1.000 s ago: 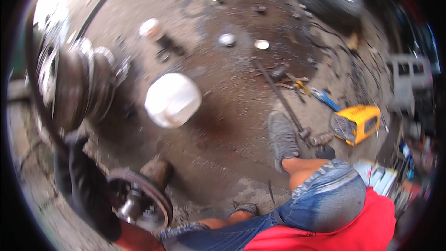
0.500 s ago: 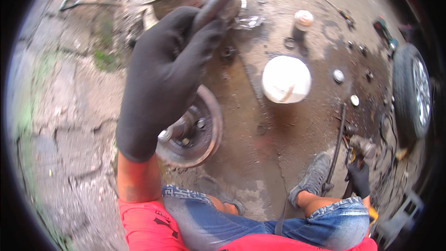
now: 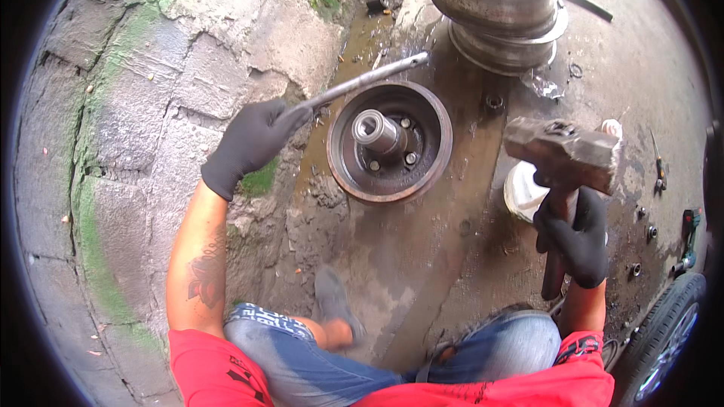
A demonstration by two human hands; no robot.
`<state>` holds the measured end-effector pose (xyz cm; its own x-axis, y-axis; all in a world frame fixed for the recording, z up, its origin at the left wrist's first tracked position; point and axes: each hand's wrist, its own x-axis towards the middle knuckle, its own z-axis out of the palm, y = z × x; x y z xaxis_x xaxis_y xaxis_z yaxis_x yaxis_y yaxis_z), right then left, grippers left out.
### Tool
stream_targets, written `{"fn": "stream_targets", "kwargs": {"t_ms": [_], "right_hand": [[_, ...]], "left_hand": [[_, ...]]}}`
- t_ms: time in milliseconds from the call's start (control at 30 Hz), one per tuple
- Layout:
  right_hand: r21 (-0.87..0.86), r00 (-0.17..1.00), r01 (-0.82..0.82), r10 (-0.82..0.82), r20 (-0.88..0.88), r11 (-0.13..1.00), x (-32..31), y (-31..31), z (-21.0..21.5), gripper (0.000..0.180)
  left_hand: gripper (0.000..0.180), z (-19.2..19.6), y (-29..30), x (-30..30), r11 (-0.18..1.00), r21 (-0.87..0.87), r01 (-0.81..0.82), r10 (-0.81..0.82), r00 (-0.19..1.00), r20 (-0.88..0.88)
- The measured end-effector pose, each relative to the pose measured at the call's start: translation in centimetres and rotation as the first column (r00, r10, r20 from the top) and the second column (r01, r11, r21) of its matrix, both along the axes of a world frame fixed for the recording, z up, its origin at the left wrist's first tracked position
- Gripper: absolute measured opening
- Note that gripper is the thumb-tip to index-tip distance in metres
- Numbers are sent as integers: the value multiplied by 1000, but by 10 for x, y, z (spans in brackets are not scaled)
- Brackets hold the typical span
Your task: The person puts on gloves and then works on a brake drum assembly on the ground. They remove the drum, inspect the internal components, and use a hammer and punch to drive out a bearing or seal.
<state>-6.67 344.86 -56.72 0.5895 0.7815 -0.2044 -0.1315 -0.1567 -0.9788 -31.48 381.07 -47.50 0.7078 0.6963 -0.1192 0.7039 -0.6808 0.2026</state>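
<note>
My left hand (image 3: 253, 143), in a black glove, is closed round one end of a long grey metal bar (image 3: 369, 77). The bar slants up to the right, and its far end overlaps the far rim of a rusty brake drum (image 3: 437, 173) in view; I cannot tell whether they touch. The drum lies on the ground with a hollow hub (image 3: 375, 130) rising from its middle and a few bolts round it. My gloved right hand (image 3: 579, 237) grips a sledgehammer (image 3: 562, 154) by the handle just below its worn steel head, right of the drum.
Two stacked wheel rims (image 3: 490, 11) stand beyond the drum. A white tub (image 3: 526, 192) is partly hidden behind the hammer. At right lie a screwdriver (image 3: 659, 169), a green power tool (image 3: 688, 234) and a tyred wheel (image 3: 664, 335). Broken paving (image 3: 128, 151) covers the left.
The view has turned left. My left hand has moved down and away from the camera with the bar. My right hand has come up from the lower right with the sledgehammer.
</note>
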Motion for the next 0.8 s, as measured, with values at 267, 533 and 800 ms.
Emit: {"fn": "stream_targets", "kwargs": {"t_ms": [267, 533, 800], "right_hand": [[-127, 996, -74, 80, 49, 989, -40, 24, 44, 32], [-215, 921, -232, 286, 266, 949, -80, 122, 111, 27], [-297, 917, -205, 289, 276, 933, -111, 186, 76, 25]], "left_hand": [[48, -72, 6, -26, 986, -151, 71, -53, 992, 116], [58, -113, 37, -33, 945, -182, 273, -228, 945, 233], [56, -122, 38, -39, 910, -203, 361, -301, 913, 275]]}}
